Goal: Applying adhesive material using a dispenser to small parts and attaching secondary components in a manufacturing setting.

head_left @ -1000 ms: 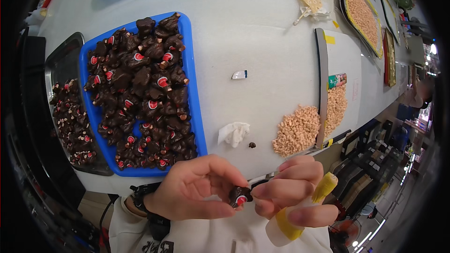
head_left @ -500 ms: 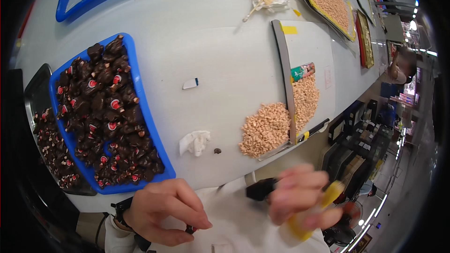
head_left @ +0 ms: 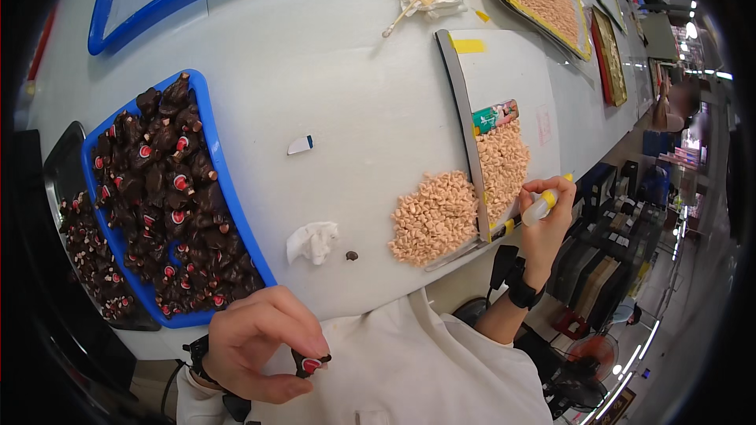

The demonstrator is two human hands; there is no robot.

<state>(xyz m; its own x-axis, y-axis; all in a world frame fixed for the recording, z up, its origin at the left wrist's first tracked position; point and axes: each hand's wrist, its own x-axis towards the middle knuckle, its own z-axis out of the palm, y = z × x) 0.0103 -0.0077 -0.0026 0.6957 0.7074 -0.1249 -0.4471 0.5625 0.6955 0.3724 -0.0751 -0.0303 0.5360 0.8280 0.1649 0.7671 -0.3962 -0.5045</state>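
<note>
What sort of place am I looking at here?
Probably a small hand-assembly workshop, though I can't be sure: a blue tray heaped with look-alike dark brown pieces, many bearing round red discs; a pile of tan bits on the white worktable; and another brown piece pinched in the left hand.

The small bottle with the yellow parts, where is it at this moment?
In the head view, the small bottle is right of centre, in the person's right hand, near the tan pieces right of the dark strip.
</note>
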